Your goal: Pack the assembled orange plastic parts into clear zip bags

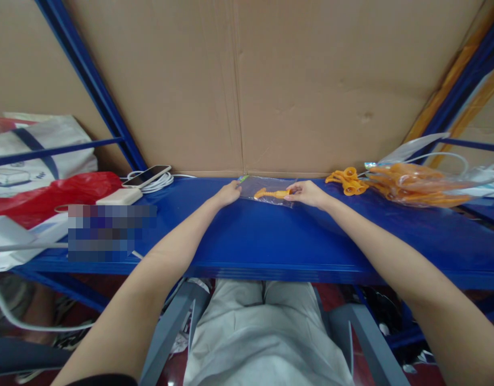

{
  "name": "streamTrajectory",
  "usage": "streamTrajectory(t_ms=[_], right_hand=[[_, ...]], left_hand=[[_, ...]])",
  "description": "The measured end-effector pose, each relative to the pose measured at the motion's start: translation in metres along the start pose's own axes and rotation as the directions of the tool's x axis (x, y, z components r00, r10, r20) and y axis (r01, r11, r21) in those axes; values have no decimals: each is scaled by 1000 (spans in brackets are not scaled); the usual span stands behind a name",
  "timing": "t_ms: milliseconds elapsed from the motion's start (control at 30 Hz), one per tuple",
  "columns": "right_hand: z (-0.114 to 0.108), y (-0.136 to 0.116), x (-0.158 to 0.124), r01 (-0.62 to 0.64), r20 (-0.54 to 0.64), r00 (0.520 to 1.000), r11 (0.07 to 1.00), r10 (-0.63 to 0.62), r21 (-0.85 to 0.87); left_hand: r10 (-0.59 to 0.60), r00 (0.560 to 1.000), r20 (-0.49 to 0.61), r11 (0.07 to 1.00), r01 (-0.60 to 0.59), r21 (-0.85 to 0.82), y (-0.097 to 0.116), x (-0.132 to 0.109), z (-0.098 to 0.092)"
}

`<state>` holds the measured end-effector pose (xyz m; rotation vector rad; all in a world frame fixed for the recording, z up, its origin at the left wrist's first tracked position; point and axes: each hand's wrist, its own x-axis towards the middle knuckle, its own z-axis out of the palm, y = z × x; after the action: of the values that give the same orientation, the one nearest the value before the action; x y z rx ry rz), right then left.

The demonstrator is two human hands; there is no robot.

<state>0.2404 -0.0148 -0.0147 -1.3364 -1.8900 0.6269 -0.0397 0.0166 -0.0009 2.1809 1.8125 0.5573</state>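
Observation:
A clear plastic bag [250, 187] with a small green-yellow label lies flat on the blue shelf top [247, 230]. My left hand [229, 193] pinches its left end near the label. An orange plastic piece [274, 194] with a ribbed stretch and a hooked left end lies along the bag; whether it is inside or on top I cannot tell. The fingers of my right hand [309, 194] close on the piece's right end, beside the bag's right edge. Farther right sit loose orange plastic pieces [347, 181] with round, cup-like ends.
Clear bags of orange pieces [419, 182] crowd the right side. On the left are a phone [148, 176], a coiled white cable [158, 185], a white power bank-like block [120, 197] and a red plastic bag [75, 193]. A cardboard wall [247, 86] closes off the back.

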Motion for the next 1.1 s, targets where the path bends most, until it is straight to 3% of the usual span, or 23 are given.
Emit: streamTrajectory(t_ms=[233,400,500,600,700,833,1100], right_hand=[[-9,-9,-6,-17,88,995,958,44,-287],[-11,-27,-15,-24,52,996,779,73,-626],[-14,-33,-18,-16,29,998,703,52,-711],[-19,-31,-18,95,101,994,782,-41,-617],[-21,-24,-16,152,178,980,918,-91,-366],[-17,-16,-14,42,188,982,992,-18,-122],[-3,-7,-11,-131,210,972,986,107,106]], left_hand=[[48,999,-19,995,-49,-88,-6,9,9],[116,993,-9,977,-116,-176,-12,18,16],[130,991,-7,973,-129,-191,-13,20,17],[139,990,-18,969,-139,-205,-12,18,17],[135,990,-31,965,-138,-223,-9,14,15],[124,992,-31,960,-128,-250,-3,9,11],[142,990,-9,912,-134,-387,6,5,14]])
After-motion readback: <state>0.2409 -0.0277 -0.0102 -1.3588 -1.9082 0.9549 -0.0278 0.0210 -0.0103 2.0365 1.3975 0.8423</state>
